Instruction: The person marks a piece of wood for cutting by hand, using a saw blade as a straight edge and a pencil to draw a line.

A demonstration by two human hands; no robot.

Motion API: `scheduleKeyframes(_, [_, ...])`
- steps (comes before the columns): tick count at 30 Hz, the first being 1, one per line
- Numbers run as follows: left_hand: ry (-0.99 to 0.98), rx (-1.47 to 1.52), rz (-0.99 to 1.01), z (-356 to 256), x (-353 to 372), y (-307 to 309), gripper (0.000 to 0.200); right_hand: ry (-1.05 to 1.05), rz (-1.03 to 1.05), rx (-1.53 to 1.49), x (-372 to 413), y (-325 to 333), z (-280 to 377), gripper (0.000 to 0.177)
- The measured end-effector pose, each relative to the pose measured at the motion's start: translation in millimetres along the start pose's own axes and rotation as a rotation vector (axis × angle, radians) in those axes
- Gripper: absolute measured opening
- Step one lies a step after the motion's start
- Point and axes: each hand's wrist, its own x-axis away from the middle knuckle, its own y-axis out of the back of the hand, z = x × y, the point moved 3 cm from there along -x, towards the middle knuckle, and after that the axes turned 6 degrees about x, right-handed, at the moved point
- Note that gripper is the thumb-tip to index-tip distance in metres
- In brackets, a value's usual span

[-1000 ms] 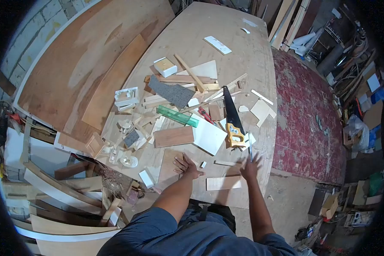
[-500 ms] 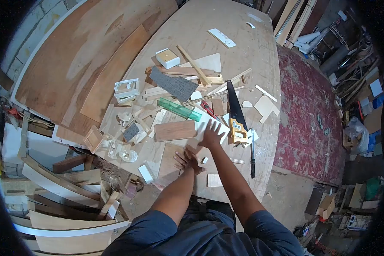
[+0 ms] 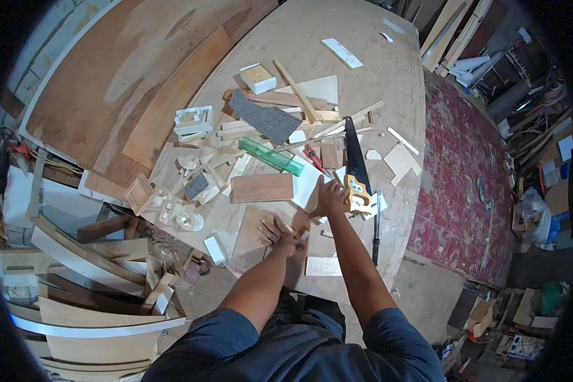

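Fingers spread wide and gripping nothing, a worker's left hand (image 3: pixel 278 236) lies on a thin wooden board (image 3: pixel 249 237) at the tabletop's (image 3: pixel 299 38) near edge. The right hand (image 3: pixel 331 200), fingers partly spread, reaches over a white panel (image 3: pixel 305 186) beside a yellow-handled saw (image 3: pixel 356 156); any hold is unclear. Beyond lie a brown block (image 3: pixel 261 188) and green piece (image 3: pixel 270 156).

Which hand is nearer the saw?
Right. The right hand is just left of the handle of the saw. The left hand is farther off, to the lower left, over the brown board.
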Motion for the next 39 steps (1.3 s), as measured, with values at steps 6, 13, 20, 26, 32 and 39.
scheduleKeyframes(6, [0.067, -0.070, 0.240, -17.0, 21.4, 44.8, 0.162, 0.011, 0.161, -0.204, 30.1, 46.2, -14.9, 0.143])
scheduleKeyframes(13, [0.053, -0.201, 0.229, -21.6, 25.0, 41.2, 0.149, 0.102, 0.628, -0.964, 79.8, 41.3, -57.1, 0.102])
scheduleKeyframes(20, [0.068, -0.080, 0.263, -24.0, 32.0, 53.1, 0.154, -0.060, 0.644, -1.822, 124.8, -39.1, -73.1, 0.075])
scheduleKeyframes(26, [0.067, -0.066, 0.221, -22.5, 25.9, 48.8, 0.148, -0.109, 0.719, -1.984, 124.3, -78.3, -73.0, 0.086])
scheduleKeyframes(32, [0.094, -0.087, 0.202, -20.2, 19.2, 42.1, 0.138, -0.059, 0.631, -1.836, 144.0, -61.7, -66.9, 0.085])
scheduleKeyframes(39, [-0.040, -0.291, -0.464, 8.4, -18.5, -29.7, 0.145, -0.113, 0.431, -1.609, 185.4, -51.6, -71.5, 0.074])
